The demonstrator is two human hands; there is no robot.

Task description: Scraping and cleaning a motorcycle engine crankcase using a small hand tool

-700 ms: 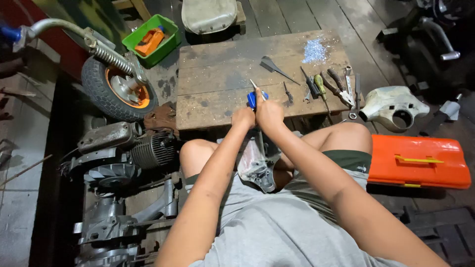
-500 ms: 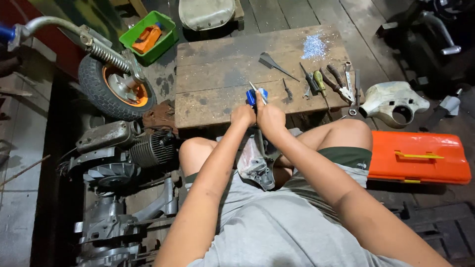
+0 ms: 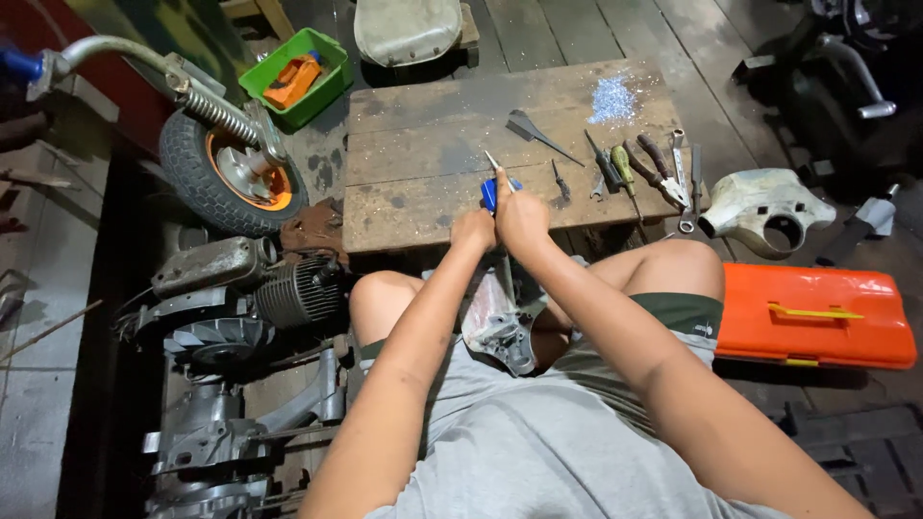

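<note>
Left hand [image 3: 472, 230]: closed, just beside the right hand; what it grips is hidden.
Right hand [image 3: 520, 213]: closed on blue-handled tool [image 3: 489, 192], at the near edge of the wooden surface [image 3: 413, 144].
Lap: grey metal part [image 3: 500, 322].
Surface, right: pliers, screwdrivers [image 3: 630, 173].

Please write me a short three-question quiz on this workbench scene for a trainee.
1. True or false: both hands meet at a blue-handled tool over the wooden board.
2. Which thing lies on the floor to the person's right? A) an orange toolbox B) a green tray C) a small wheel
3. Fill in: the metal part rests on the person's ____.

Key
1. True: the left hand and the right hand are together at the tool, near the board's close edge.
2. A: the orange toolbox lies right of the knee; the green tray and the wheel are on the left.
3. Lap.
</note>
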